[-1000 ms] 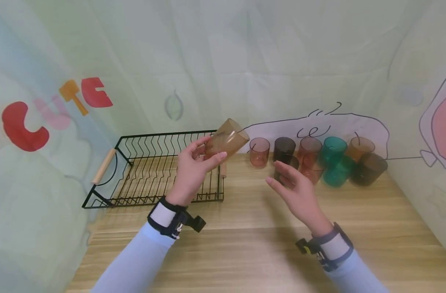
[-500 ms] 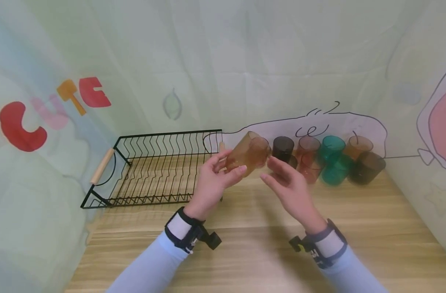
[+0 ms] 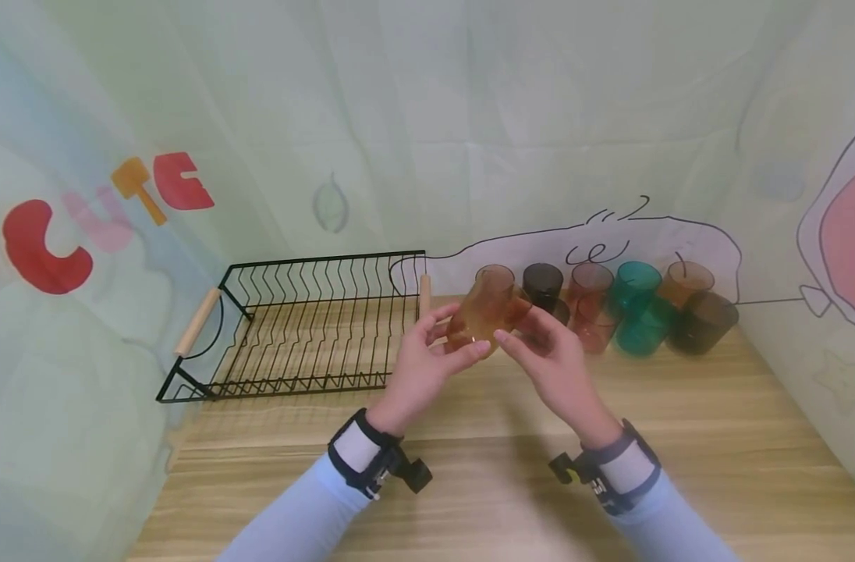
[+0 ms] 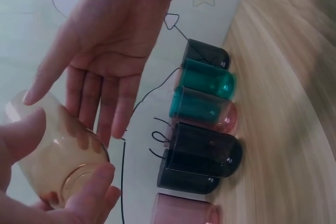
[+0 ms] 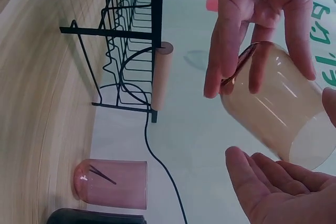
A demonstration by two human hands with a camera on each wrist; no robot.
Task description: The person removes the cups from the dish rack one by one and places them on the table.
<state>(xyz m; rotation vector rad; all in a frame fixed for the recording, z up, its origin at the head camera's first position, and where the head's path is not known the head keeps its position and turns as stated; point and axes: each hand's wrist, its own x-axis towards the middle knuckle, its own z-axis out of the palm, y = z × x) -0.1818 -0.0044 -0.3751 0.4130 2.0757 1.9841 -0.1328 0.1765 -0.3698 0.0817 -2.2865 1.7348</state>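
Note:
My left hand [image 3: 427,359] grips a clear amber cup [image 3: 482,316] off the table, its thumb on the near side and its fingers at the base end. The cup lies tilted, its mouth toward my right hand [image 3: 550,359]. In the left wrist view the right hand's fingers [image 4: 122,108] extend straight behind the cup [image 4: 63,145], with the thumb at its rim. From the right wrist, the cup [image 5: 278,98] spans the space between both hands. Whether the right fingers bear on it is hard to tell.
Behind the right hand stand several cups: a pink cup [image 3: 495,278], a dark grey cup [image 3: 543,281], a teal cup [image 3: 643,328] and a brown cup [image 3: 704,321] among them. A black wire dish rack [image 3: 301,386] with wooden handles sits at the left, near the curtain.
My left hand has carried the amber cup right and lower, away from the rack. The right hand has shifted slightly left, and the cup now reaches its fingers.

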